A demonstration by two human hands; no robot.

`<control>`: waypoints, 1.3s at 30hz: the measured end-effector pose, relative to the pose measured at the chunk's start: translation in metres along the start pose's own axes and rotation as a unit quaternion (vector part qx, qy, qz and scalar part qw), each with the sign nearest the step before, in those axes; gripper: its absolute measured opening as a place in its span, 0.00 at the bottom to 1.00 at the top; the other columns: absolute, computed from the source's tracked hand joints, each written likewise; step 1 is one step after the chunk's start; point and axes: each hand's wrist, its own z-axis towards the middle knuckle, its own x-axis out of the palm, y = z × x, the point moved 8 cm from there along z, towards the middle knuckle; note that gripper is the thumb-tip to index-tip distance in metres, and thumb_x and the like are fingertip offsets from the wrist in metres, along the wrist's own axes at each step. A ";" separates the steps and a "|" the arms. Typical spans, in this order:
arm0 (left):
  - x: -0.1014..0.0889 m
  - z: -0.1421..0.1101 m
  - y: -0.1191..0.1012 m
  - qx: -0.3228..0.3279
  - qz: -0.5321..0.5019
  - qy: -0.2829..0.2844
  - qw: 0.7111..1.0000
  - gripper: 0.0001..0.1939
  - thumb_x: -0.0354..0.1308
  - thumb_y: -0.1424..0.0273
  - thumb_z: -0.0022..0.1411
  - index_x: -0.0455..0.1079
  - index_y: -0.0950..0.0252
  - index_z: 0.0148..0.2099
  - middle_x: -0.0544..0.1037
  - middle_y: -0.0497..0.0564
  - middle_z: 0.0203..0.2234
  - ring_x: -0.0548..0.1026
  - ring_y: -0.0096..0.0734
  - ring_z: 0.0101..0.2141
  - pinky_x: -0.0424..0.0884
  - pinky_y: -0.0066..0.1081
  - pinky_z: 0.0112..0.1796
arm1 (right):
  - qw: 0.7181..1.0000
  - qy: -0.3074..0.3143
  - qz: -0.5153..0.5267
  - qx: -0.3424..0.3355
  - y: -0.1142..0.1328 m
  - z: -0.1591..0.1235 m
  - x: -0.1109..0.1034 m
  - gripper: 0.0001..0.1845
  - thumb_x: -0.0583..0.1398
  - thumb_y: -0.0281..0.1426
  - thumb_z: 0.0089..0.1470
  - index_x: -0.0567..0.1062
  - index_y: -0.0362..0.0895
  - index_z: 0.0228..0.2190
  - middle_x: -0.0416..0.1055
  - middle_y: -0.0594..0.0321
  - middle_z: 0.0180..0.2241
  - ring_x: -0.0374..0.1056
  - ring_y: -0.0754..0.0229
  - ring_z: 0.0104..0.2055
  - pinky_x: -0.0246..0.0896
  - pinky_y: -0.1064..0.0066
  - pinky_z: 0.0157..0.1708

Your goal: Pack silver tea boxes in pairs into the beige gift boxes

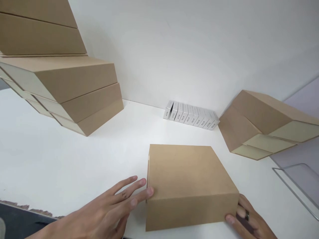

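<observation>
A closed brown cardboard box (186, 176) lies flat on the white table (74, 159) right in front of me. My left hand (112, 205) reaches in from the lower left, fingers stretched out, with the fingertips touching the box's left side near its front corner. My right hand (246, 219) is at the box's front right corner, its fingers curled against the side and a dark ring showing on one finger. Most of that hand is hidden behind the box and cut off by the frame edge.
A tall stack of similar brown boxes (69, 86) stands at the back left. Two more stacked boxes (259, 122) sit at the right. A row of several small silver-white cartons (190, 115) lines the white wall. A clear plastic sheet (299, 186) lies at the far right.
</observation>
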 end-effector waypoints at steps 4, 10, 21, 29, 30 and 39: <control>-0.003 0.002 0.001 0.014 0.009 -0.007 1.000 0.34 0.44 0.86 0.61 0.55 0.76 0.70 0.68 0.51 0.65 0.46 0.30 0.72 0.50 0.35 0.69 | 0.997 0.029 -0.057 -0.037 -0.002 0.016 -0.006 0.19 0.57 0.44 0.63 0.75 0.52 0.52 0.70 0.57 0.58 0.70 0.58 0.59 0.64 0.75 0.56; 0.007 -0.007 -0.002 0.076 0.017 -0.002 0.997 0.29 0.48 0.89 0.56 0.63 0.74 0.60 0.63 0.57 0.68 0.52 0.45 0.71 0.48 0.50 0.70 | 0.986 -0.022 -0.115 -0.121 0.019 0.026 -0.019 0.10 0.60 0.42 0.61 0.79 0.52 0.39 0.78 0.62 0.44 0.77 0.60 0.45 0.72 0.78 0.45; 0.009 -0.011 0.000 0.087 -0.009 -0.003 0.996 0.31 0.49 0.92 0.55 0.60 0.73 0.60 0.62 0.62 0.68 0.53 0.51 0.70 0.48 0.58 0.69 | 0.928 -0.082 -0.199 -0.304 0.040 0.022 -0.020 0.04 0.60 0.33 0.62 0.77 0.50 0.38 0.77 0.62 0.35 0.75 0.57 0.39 0.72 0.69 0.39; 0.007 -0.005 0.001 0.063 -0.020 0.007 0.998 0.36 0.48 0.91 0.55 0.54 0.72 0.65 0.61 0.59 0.69 0.48 0.47 0.72 0.47 0.53 0.70 | 0.914 -0.139 -0.194 -0.328 0.057 0.024 -0.023 0.10 0.59 0.33 0.64 0.68 0.48 0.29 0.68 0.65 0.26 0.67 0.61 0.28 0.64 0.69 0.28; 0.004 -0.004 -0.001 0.061 -0.024 0.007 0.998 0.38 0.47 0.91 0.54 0.52 0.72 0.67 0.61 0.58 0.69 0.48 0.45 0.72 0.46 0.53 0.70 | 0.916 -0.139 -0.190 -0.323 0.055 0.025 -0.022 0.10 0.59 0.34 0.64 0.68 0.48 0.29 0.68 0.65 0.26 0.67 0.62 0.27 0.64 0.69 0.28; 0.016 0.008 0.040 -0.164 -0.215 0.006 0.963 0.73 0.76 0.60 0.46 0.21 0.56 0.74 0.43 0.69 0.73 0.50 0.63 0.70 0.62 0.57 0.63 | 0.971 -0.104 -0.110 -0.188 0.025 0.050 -0.023 0.14 0.62 0.46 0.59 0.74 0.50 0.28 0.74 0.63 0.27 0.74 0.58 0.31 0.72 0.72 0.31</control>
